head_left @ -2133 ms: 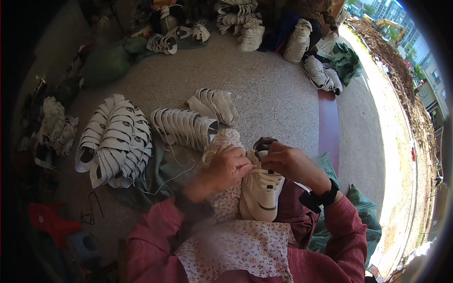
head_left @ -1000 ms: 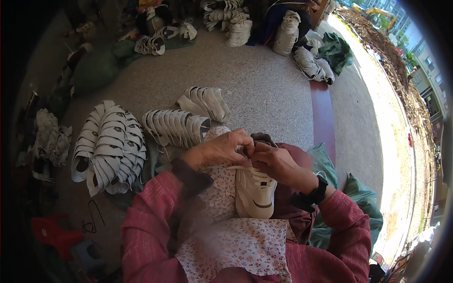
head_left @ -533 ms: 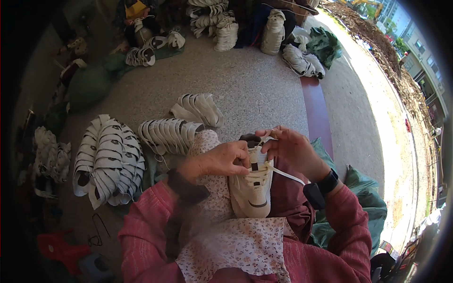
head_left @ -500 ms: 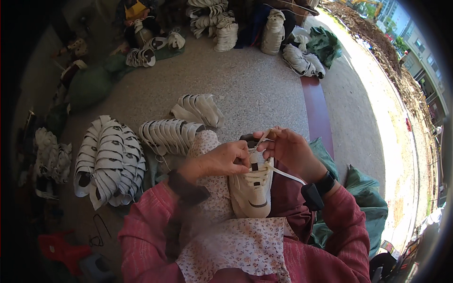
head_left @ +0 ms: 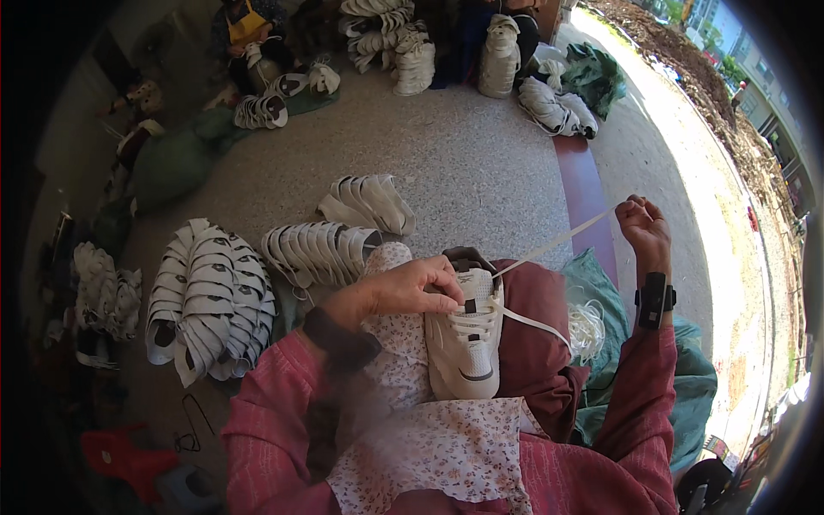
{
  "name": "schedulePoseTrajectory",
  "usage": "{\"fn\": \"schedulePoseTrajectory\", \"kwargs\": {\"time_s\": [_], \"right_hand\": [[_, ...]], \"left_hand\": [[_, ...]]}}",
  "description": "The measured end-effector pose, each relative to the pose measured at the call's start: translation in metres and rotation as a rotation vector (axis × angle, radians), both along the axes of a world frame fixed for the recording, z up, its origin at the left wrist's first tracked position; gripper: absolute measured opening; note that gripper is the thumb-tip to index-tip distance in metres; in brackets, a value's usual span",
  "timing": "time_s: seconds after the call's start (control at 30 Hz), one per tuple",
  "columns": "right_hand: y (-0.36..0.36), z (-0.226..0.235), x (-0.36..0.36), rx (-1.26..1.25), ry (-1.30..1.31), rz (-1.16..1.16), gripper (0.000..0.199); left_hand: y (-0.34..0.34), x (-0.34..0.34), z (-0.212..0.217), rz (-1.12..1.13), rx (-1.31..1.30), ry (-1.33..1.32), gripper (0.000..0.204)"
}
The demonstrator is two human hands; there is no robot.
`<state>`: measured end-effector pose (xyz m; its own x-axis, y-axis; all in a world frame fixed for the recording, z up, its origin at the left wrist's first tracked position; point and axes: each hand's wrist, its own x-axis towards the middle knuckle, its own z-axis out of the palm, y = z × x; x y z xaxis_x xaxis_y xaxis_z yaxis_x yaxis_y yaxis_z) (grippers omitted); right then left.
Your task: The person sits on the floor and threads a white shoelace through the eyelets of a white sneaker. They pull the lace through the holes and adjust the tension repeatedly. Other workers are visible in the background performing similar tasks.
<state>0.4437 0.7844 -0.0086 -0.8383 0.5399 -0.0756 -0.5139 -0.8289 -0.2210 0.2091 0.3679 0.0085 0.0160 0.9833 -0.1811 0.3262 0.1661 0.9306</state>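
A white shoe upper (head_left: 466, 343) lies on the lap at lower centre. The left hand (head_left: 410, 288) pins its top edge, fingers closed on it. The right hand (head_left: 644, 225), raised at right, pinches a white lace (head_left: 554, 245) drawn taut. Stacked uppers (head_left: 209, 299) crowd the left; bare speckled floor (head_left: 481, 163) lies open above.

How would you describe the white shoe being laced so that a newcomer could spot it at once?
Start at the person's lap, covered by a floral cloth. The white shoe lies there, pinned by the left hand, while the right hand pulls its white lace taut. Unlike the nested stacks of shoe uppers on the floor, it is single and being held.
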Motion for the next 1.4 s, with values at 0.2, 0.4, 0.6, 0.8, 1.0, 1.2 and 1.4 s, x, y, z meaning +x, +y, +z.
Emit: {"fn": "schedulePoseTrajectory", "kwargs": {"time_s": [0.2, 0.4, 0.6, 0.8, 1.0, 1.2, 1.4], "right_hand": [[-0.067, 0.000, -0.011, 0.315, -0.296, -0.120, 0.033], [-0.102, 0.024, 0.015, 0.508, -0.461, -0.111, 0.039], [-0.111, 0.026, 0.040, 0.557, -0.511, 0.002, 0.026], [-0.119, 0.061, 0.069, 0.694, -0.095, 0.066, 0.018], [-0.068, -0.020, 0.053, 0.255, -0.335, -0.224, 0.020], [-0.077, -0.100, 0.035, -0.026, -0.571, -0.264, 0.016], [-0.069, -0.098, 0.040, 0.085, -0.519, -0.181, 0.013]], "left_hand": [[0.001, 0.016, -0.004, 0.131, 0.121, 0.178, 0.030], [0.040, 0.067, -0.002, 0.049, 0.653, 0.968, 0.029], [0.054, 0.092, -0.006, -0.104, 0.702, 0.927, 0.015], [-0.017, 0.089, 0.068, -0.417, -0.019, -0.094, 0.034], [-0.080, 0.003, 0.058, 0.477, 0.582, -0.947, 0.039], [-0.169, -0.041, -0.036, 1.182, 0.582, -1.121, 0.032], [-0.178, -0.024, -0.070, 1.360, -0.150, -0.210, 0.031]]}}
